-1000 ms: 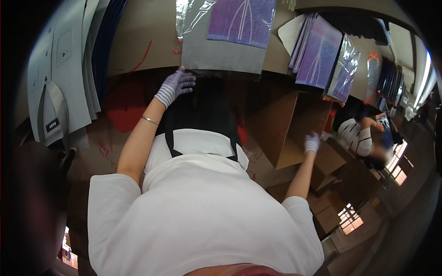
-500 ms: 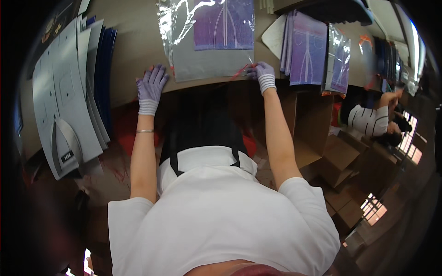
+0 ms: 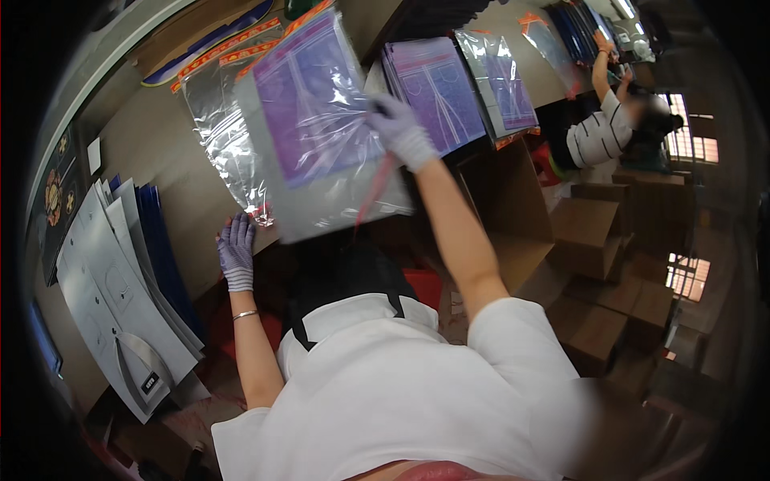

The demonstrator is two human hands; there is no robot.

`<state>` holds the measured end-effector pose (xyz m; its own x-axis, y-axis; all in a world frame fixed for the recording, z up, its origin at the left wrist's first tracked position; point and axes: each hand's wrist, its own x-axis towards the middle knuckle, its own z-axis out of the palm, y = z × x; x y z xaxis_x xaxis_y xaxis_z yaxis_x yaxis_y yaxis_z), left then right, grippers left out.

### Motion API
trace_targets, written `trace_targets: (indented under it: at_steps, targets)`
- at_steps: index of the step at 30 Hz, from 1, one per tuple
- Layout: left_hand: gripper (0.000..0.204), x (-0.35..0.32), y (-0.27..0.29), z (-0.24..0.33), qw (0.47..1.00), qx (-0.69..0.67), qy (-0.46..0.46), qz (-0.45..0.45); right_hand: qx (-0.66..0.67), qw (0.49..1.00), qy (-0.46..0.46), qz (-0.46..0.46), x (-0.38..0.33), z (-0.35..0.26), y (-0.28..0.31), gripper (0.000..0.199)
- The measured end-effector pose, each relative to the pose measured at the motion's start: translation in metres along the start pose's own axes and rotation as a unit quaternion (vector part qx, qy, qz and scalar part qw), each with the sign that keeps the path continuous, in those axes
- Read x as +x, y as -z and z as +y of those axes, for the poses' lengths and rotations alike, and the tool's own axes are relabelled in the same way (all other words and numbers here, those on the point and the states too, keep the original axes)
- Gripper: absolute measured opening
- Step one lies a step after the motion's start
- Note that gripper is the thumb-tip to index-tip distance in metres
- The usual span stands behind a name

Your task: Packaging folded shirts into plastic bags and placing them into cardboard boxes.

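Note:
A clear plastic bag [image 3: 337, 196] holds a grey sheet with a purple printed sheet [image 3: 309, 104] over it. Its right edge is pinched in my gloved right hand [image 3: 397, 128], and creases run across the film from the fingers. A thin red strip [image 3: 375, 188] hangs down from this hand, blurred. My left hand [image 3: 236, 244], in the same lilac glove, rests open on the table edge. Its fingers are stretched out, beside the lower end of a stack of clear empty bags [image 3: 228, 132] with orange tops.
Grey-white boards [image 3: 124, 276] and blue ones stand at the left. Stacked purple sheets [image 3: 437, 92] and a filled bag [image 3: 509, 84] lie right of my right hand. Cardboard boxes [image 3: 585, 232] stand on the floor at right. Another person [image 3: 597, 132] works farther along the table.
My right hand has moved from the table edge up onto the filled bag and gripped its side. The bag has tilted and shifted off the bag stack. The whole view has turned.

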<state>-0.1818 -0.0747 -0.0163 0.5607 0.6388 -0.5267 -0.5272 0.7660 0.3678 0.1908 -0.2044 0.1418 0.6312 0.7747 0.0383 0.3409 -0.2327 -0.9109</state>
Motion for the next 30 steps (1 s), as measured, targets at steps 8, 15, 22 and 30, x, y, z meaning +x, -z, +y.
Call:
trace_targets:
  at_steps: [8, 15, 22, 30]
  targets:
    - [0.058, 0.006, 0.031, 0.010, 1.000, 0.005, -0.018, -0.012, -0.287, 0.944, -0.044, 0.158, -0.094, -0.094, 0.376, 0.026]
    - [0.059, 0.001, -0.009, 0.006, 0.989, 0.065, -0.057, 0.117, -0.581, 0.795, 0.035, 0.170, 0.044, 0.058, 0.339, 0.017]
    - [0.045, -0.050, 0.004, 0.022, 0.947, 0.215, -0.103, 0.213, -0.560, 0.812, -0.161, -0.048, 0.118, 0.182, 0.224, 0.041]
    - [0.026, -0.109, -0.164, 0.076, 0.339, 0.750, -0.474, 0.313, -0.698, 0.683, -0.200, -0.083, 0.136, 0.221, 0.250, 0.036]
